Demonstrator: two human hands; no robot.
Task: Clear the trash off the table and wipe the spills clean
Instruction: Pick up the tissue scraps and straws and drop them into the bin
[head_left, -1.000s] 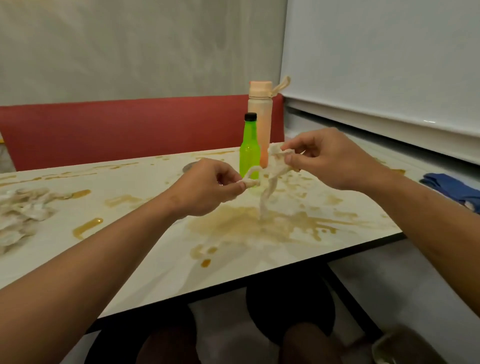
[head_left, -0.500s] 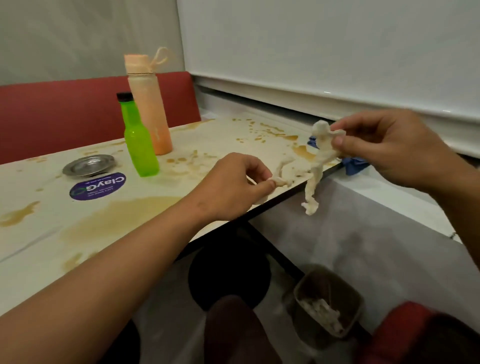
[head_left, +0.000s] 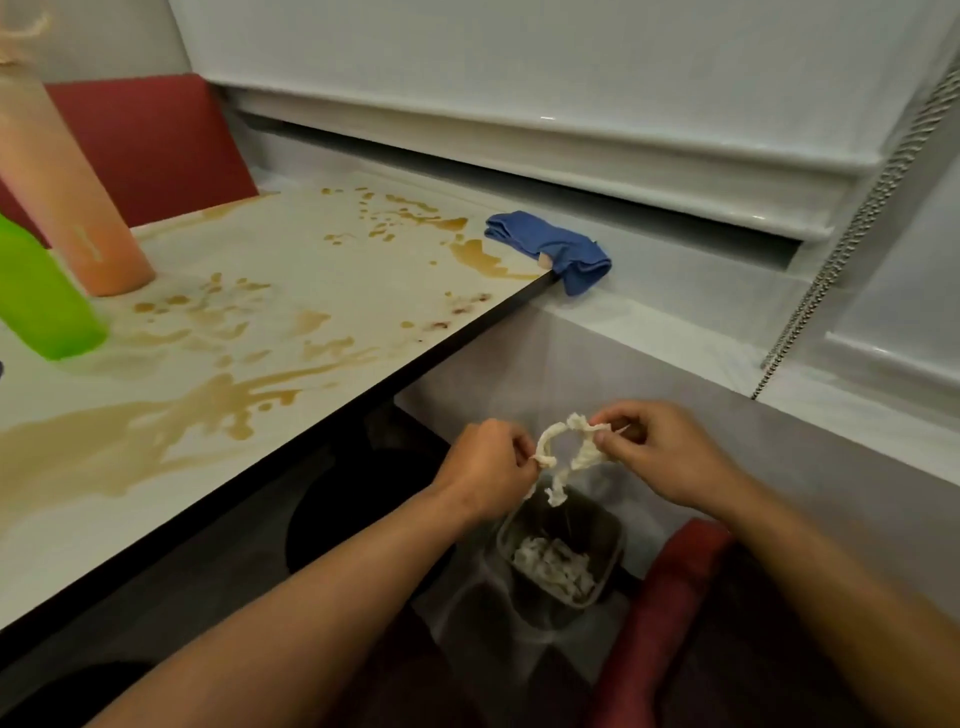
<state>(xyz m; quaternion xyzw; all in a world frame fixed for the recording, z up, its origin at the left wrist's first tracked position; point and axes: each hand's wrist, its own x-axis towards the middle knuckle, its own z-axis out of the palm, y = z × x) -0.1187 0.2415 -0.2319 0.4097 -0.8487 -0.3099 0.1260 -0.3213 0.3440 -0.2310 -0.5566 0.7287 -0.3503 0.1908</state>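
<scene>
Pinching a twisted, soggy tissue (head_left: 566, 457) between them, the left hand (head_left: 488, 473) and right hand (head_left: 662, 457) hold it off the table (head_left: 322, 260), above a small bin (head_left: 563, 558) with more tissue inside. Brown spills (head_left: 171, 421) cover the tabletop, and a blue cloth (head_left: 553, 249) lies at its far corner.

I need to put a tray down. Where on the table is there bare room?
Free: the near strip of the table along its dark edge, and the patch between the peach bottle and the blue cloth, though spill-stained. Crowded: the left, by the green bottle.
</scene>
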